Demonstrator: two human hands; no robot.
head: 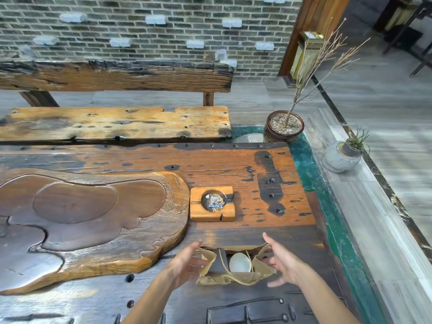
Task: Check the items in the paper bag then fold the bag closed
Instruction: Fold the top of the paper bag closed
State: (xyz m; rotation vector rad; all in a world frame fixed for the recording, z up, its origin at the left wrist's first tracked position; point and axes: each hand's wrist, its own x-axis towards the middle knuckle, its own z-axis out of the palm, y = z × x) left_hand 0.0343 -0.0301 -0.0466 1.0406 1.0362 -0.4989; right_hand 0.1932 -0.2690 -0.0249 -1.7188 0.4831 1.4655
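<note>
left hand (187,265) and right hand (284,260) are flanking the open paper bag (233,278) on the worktop (233,174), fingers spread, gripping nothing. whether they are touching the bag's sides is unclear. a white bowl (240,262) is sitting inside.

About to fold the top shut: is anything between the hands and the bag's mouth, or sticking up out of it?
Nothing visible blocks either hand. The left hand and right hand flank the open brown paper bag. The white ceramic cup sits below the rim. Only the twine handle drapes over the near edge.
</note>
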